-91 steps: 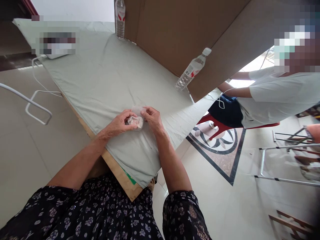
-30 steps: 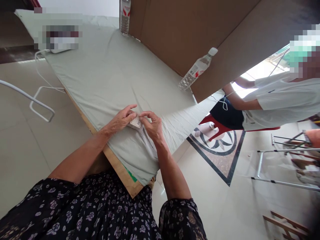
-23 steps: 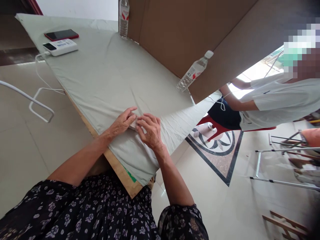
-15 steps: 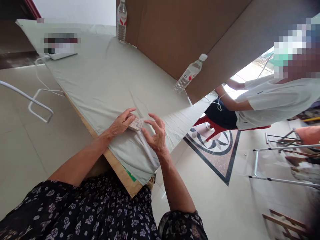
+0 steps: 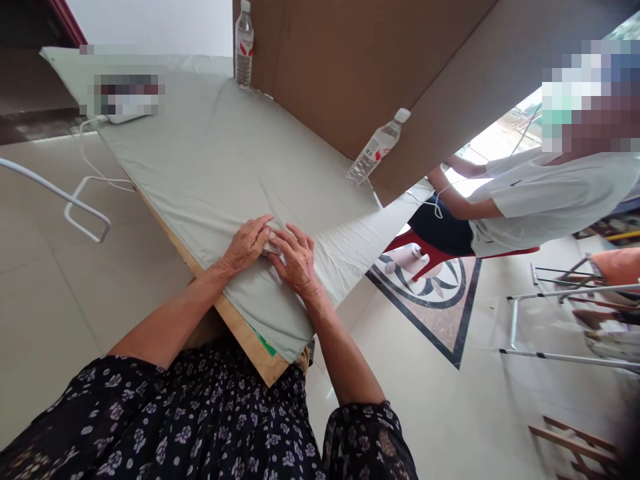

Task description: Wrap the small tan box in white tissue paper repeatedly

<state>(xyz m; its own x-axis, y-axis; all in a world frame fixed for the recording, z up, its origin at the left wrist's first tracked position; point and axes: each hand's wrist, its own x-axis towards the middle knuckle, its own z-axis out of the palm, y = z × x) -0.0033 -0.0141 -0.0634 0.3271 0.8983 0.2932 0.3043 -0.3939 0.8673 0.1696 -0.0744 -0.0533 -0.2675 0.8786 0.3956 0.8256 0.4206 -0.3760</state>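
A small pale box [image 5: 271, 247], about the size of a card deck, lies at the near corner of the cloth-covered table [image 5: 195, 153]. My left hand [image 5: 249, 244] is closed over its left side. From the right, my right hand [image 5: 296, 259] curls its fingers and thumb onto the other end. Most of the box is hidden between the two hands, so its printing cannot be read now.
Two water bottles, one upright [image 5: 244, 50] and one tilted [image 5: 376, 150], stand by a large brown cardboard panel [image 5: 340, 73]. A white device [image 5: 133, 110] with a cable sits far left. Beyond the panel, a person in a white shirt [image 5: 545, 193] sits on a red stool.
My right hand has moved left and closed from spread fingers onto the box. My left hand stays on it, and the box is now more covered.
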